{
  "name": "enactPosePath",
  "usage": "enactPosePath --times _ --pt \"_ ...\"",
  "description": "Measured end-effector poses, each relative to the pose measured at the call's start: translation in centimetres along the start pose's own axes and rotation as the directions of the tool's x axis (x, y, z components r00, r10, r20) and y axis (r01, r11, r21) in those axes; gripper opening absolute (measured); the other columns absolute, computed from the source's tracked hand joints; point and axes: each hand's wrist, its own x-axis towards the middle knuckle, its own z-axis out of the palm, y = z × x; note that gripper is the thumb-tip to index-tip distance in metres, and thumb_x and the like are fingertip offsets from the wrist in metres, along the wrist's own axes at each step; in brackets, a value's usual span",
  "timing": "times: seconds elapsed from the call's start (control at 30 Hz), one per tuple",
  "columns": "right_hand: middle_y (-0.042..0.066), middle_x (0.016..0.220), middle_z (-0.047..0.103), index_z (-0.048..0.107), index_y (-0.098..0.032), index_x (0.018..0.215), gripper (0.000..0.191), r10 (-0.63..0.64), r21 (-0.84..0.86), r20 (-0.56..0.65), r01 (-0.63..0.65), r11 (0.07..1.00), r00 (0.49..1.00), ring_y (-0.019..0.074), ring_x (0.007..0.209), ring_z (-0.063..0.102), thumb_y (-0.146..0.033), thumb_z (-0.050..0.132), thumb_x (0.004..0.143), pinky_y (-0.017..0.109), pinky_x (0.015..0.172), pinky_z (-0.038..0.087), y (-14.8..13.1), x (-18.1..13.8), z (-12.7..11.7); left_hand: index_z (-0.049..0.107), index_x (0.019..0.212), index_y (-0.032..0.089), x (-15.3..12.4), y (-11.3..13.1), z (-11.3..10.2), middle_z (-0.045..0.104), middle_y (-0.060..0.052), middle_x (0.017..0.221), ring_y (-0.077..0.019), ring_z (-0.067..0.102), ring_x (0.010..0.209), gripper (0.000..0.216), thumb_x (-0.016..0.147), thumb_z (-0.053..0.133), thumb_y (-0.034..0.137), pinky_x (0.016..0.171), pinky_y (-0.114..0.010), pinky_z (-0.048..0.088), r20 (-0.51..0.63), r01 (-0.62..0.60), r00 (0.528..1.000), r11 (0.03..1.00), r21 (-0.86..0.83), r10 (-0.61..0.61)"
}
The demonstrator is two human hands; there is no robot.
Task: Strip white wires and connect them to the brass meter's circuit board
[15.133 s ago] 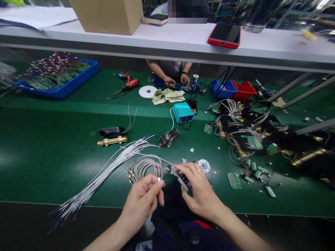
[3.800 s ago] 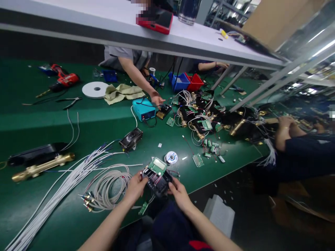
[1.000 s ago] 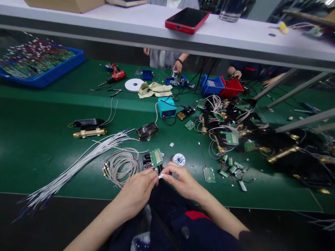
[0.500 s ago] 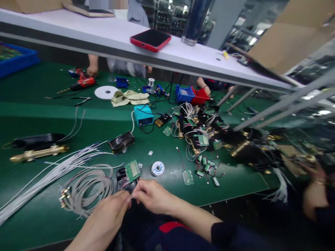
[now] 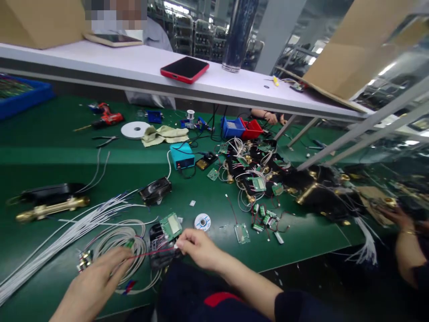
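Note:
My left hand [image 5: 97,279] is closed at the left over the coiled grey cables [image 5: 136,232], with a small green battery [image 5: 130,243] at its fingertips. A thin red wire [image 5: 152,252] stretches from there to my right hand [image 5: 199,248]. That hand pinches a small white connector [image 5: 176,246] at the wire's end, beside an opened black housing [image 5: 159,259]. A green circuit board with a display [image 5: 171,226] leans on the housing's top edge. The housing's near right edge is partly hidden by my right hand.
A solder spool [image 5: 202,222] stands just beyond my right hand. White wires [image 5: 83,232] lie left, with a brass pipe [image 5: 53,209] behind. Several green batteries [image 5: 266,217] and a board [image 5: 241,233] lie right. A shelf [image 5: 140,60] crosses above; co-workers' hands show at back and right.
My hands have parted: the left has moved left with the battery, drawing the red wire out straight. My right hand stays near the housing. The co-worker's hand by the drill has gone from view.

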Motion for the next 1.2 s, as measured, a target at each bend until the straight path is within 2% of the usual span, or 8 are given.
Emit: enactPosePath --times 0.07,0.13,0.3,0.53,0.67,0.9,1.07,1.2 --pt "-0.003 0.061 0.055 0.059 -0.018 0.068 0.028 -0.019 0.048 0.049 0.017 0.999 0.999 0.0118 0.063 0.051 -0.039 0.062 0.087 0.024 0.065 0.042 -0.4 -0.1 -0.4 0.078 0.086 0.027 0.2 2.7 -1.1 0.076 -0.005 0.105 -0.0301 0.065 0.104 0.028 0.077 0.067 0.051 0.089 -0.034 0.051 -0.043 0.087 0.995 0.981 -0.171 -0.096" --pt "-0.001 0.065 0.061 0.064 -0.017 0.070 0.036 -0.030 0.092 0.159 0.015 0.996 0.987 0.0133 0.065 0.056 -0.050 0.063 0.085 0.027 0.068 0.045 -1.0 -0.1 -0.8 0.076 0.080 0.021 0.8 5.3 -1.8 0.074 -0.006 0.080 -0.0223 0.065 0.078 0.028 0.078 0.071 0.049 0.071 -0.028 0.051 0.077 0.232 0.972 0.834 -0.501 -0.224" --pt "0.005 0.080 0.071 0.070 -0.016 0.100 0.047 -0.028 0.154 0.320 -0.022 0.988 0.947 0.0163 0.063 0.067 -0.059 0.062 0.082 0.028 0.058 0.051 -2.2 0.8 -0.5 0.064 0.072 0.015 2.1 9.0 -1.3 0.066 -0.003 0.071 -0.0067 0.040 0.043 0.046 0.078 0.065 0.061 0.042 -0.020 0.037 0.116 0.278 0.952 0.650 -0.707 -0.282" --pt "0.007 0.093 0.069 0.067 -0.019 0.099 0.033 -0.195 0.020 -0.187 0.202 0.979 0.963 0.0188 0.088 0.063 -0.049 0.051 0.093 0.032 0.080 0.049 -2.5 1.2 0.3 0.058 0.074 0.014 3.1 10.9 0.0 0.060 0.000 0.061 -0.0037 0.029 0.039 0.050 0.071 0.071 0.062 0.033 -0.015 0.025 0.200 0.325 0.936 0.493 -0.807 -0.290" --pt "0.006 0.088 0.064 0.064 -0.019 0.100 0.031 -0.325 -0.108 -0.365 0.307 0.946 0.872 0.0186 0.084 0.059 -0.043 0.044 0.098 0.031 0.078 0.045 -3.8 -1.3 -0.6 0.059 0.077 0.015 3.2 11.0 -0.3 0.062 0.000 0.059 -0.0030 0.025 0.036 0.050 0.073 0.068 0.064 0.033 -0.016 0.018 0.224 0.329 0.940 0.514 -0.792 -0.257" --pt "-0.002 0.073 0.057 0.066 -0.019 0.082 0.008 -0.201 -0.098 0.217 0.226 0.969 0.955 0.0115 0.063 0.046 -0.022 0.071 0.076 0.026 0.062 0.035 -3.8 -3.9 1.2 0.061 0.059 0.015 1.6 12.2 1.0 0.061 -0.002 0.055 -0.0102 0.051 0.053 0.040 0.082 0.066 0.047 0.053 -0.021 0.040 0.303 0.262 0.951 0.678 -0.686 -0.061" --pt "-0.006 0.061 0.049 0.053 -0.020 0.085 0.034 -0.064 0.156 0.190 0.035 0.987 0.980 0.0086 0.049 0.042 -0.050 0.068 0.081 0.021 0.046 0.032 -0.4 -3.0 2.6 0.058 0.107 0.018 1.1 11.8 1.5 0.059 0.003 0.072 -0.0095 0.049 0.048 0.034 0.090 0.054 0.047 0.050 -0.022 0.038 0.186 0.225 0.973 0.741 -0.632 -0.136" --pt "-0.004 0.072 0.058 0.046 -0.022 0.105 0.053 -0.014 0.338 0.149 -0.037 0.940 0.989 0.0091 0.049 0.050 -0.061 0.068 0.078 0.019 0.040 0.037 0.1 -2.7 2.0 0.060 0.089 0.018 0.6 11.1 0.6 0.057 0.002 0.067 -0.0123 0.051 0.056 0.024 0.091 0.054 0.041 0.055 -0.024 0.037 0.160 0.179 0.981 0.841 -0.510 -0.111"
